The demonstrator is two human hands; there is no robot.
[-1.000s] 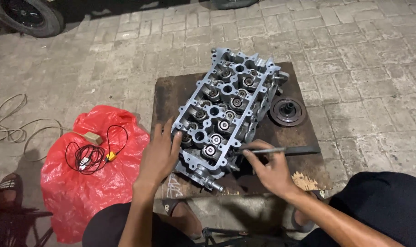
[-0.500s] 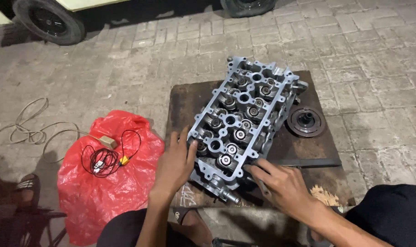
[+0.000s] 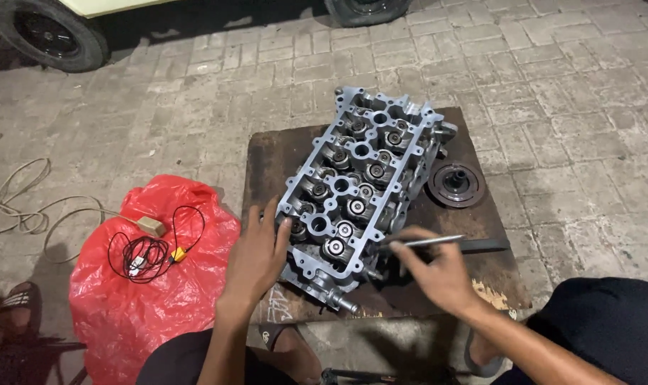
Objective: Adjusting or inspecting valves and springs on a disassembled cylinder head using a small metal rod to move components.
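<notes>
Grey cast-metal cylinder head (image 3: 360, 189) lies valve-side up on a rusty brown board (image 3: 267, 160), set diagonally, near end toward the person. The board sits directly on a block-paved floor (image 3: 566, 85).

Left hand (image 3: 256, 260): flat and spread, palm down, fingers (image 3: 283, 229) resting against the near left edge of the cylinder head. It grips nothing.

Right hand (image 3: 438, 274): fingers curled closed around a thin metal rod (image 3: 427, 242), which lies roughly level and points right. The hand hovers just beside the near right corner of the cylinder head; contact with the head cannot be confirmed.

Round dark pulley-like disc (image 3: 456, 184) rests on the board just right of the cylinder head.

Red plastic bag (image 3: 139, 299) lies on the floor left of the board, with a coil of black wire (image 3: 142, 253) and a small tan block (image 3: 151, 226) on top. Pale cord (image 3: 24, 210) loops on the floor farther left. Tyre (image 3: 49, 36) at upper left.
</notes>
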